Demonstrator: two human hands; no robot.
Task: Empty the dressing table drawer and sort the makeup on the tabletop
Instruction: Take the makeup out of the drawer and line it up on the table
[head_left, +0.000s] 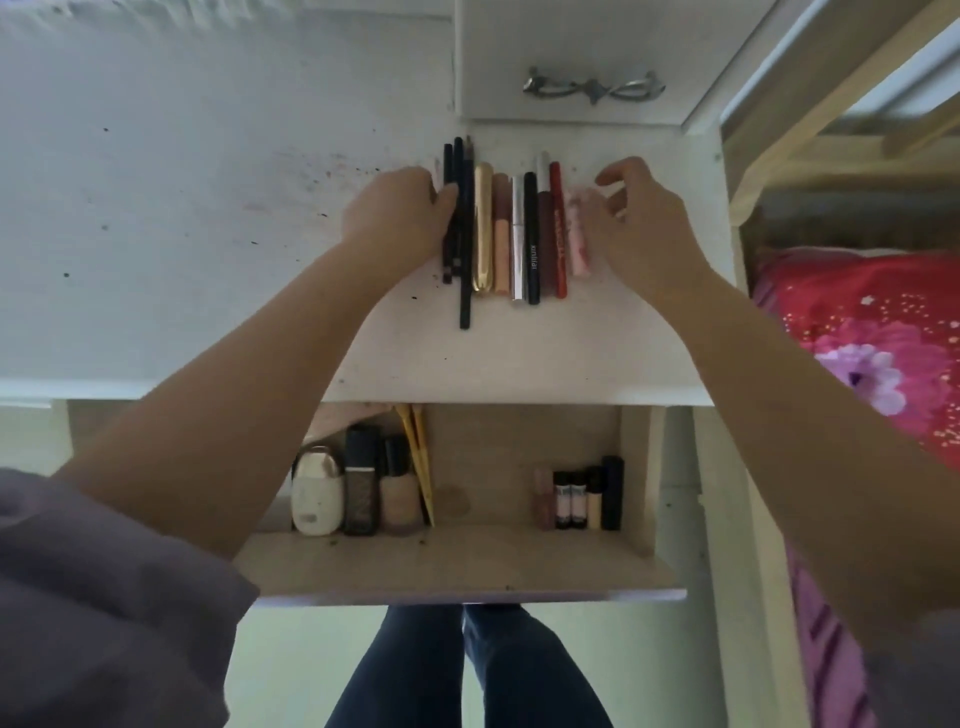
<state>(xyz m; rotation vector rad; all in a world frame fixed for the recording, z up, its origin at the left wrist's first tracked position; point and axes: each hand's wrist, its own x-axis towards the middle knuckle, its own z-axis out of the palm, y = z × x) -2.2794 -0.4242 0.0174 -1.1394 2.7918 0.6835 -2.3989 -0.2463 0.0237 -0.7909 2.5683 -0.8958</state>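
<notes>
The person wears a loose lilac short sleeve (104, 597) and dark blue jeans (467, 670), forearms bare.

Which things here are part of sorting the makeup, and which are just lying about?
Part of the job:
row of pencils and tubes on the tabletop
left hand on the black pencils
right hand
open drawer
foundation bottles
small tubes

Just there:
closed upper drawer
floral bedding

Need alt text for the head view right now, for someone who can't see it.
Both hands flank a neat row of makeup sticks on the white tabletop: the left hand touches the dark pencils, the right hand hovers beside a pink tube. Below, the open drawer holds more bottles.
</notes>
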